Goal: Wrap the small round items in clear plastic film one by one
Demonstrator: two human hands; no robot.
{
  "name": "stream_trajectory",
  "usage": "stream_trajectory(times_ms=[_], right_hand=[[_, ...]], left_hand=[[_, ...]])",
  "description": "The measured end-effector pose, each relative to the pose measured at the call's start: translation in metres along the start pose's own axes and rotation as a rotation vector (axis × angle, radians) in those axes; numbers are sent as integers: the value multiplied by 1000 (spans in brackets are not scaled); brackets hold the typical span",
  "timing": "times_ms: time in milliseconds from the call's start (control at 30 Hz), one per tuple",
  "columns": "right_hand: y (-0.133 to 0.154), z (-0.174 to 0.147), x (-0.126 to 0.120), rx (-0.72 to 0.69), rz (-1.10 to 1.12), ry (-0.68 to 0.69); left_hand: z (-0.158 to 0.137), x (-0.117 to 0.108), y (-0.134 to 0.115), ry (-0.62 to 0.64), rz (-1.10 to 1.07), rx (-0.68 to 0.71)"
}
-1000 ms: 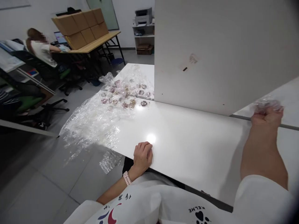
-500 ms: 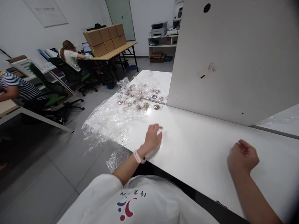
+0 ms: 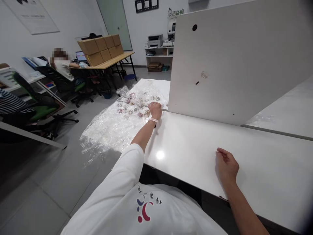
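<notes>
My left hand (image 3: 156,110), with a pale pink band on the wrist, reaches over the far part of the white table (image 3: 188,137). Its fingers bend down at the right edge of a spread of small round brownish and reddish pieces (image 3: 140,114) in clear plastic wrapping. The fingertips are hidden, so what they hold cannot be made out. My right hand (image 3: 227,165) rests on the table to the right, its fingers curled loosely with nothing seen in them. Crinkled clear plastic film (image 3: 107,127) covers the table's left side and hangs over the edge.
A tall white panel (image 3: 207,65) stands along the table's far side. Beyond are a wooden desk with cardboard boxes (image 3: 100,50), a shelf with a printer (image 3: 155,40) and a blue stool (image 3: 129,77). Two people sit at desks on the left.
My left hand has moved forward to the wrapped pieces and now covers where a lone dark round piece lay. My right hand appears further left in view, still curled. The view has shifted.
</notes>
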State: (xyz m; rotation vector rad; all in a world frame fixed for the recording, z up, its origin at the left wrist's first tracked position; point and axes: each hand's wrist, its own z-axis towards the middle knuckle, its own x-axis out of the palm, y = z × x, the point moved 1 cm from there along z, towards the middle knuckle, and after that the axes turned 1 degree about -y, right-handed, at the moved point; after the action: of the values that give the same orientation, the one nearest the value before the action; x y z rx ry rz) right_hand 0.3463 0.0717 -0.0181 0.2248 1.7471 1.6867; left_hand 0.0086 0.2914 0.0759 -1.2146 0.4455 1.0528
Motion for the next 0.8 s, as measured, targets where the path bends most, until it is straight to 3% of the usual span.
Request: stream_trajectory(times_ms=[67, 167, 233, 300, 400, 467, 567, 633, 733, 800], right_hand=[[1, -1, 0, 25, 15, 10], [3, 1, 2, 49, 77, 9], [8, 3, 4, 81, 184, 9], [17, 3, 6, 181, 304, 96], [38, -4, 11, 436, 460, 510], [53, -15, 15, 527, 507, 781], [65, -33, 22, 472, 421, 883], [63, -41, 27, 423, 352, 849], [45, -38, 27, 346, 304, 729], [28, -25, 14, 265, 217, 613]], left_hand=[[-1, -19, -11, -156, -117, -27], [-47, -54, -34, -244, -294, 158], [-106, -71, -50, -118, -393, 313], [-174, -81, -64, 66, -422, 410], [-257, -80, -79, 344, -386, 500], [-286, -73, -85, 557, -405, 525], [-297, -67, -90, 812, -498, 535], [-291, -68, -89, 845, -559, 570], [-274, -76, -80, 624, -508, 607], [-262, -79, -65, 426, -318, 574]])
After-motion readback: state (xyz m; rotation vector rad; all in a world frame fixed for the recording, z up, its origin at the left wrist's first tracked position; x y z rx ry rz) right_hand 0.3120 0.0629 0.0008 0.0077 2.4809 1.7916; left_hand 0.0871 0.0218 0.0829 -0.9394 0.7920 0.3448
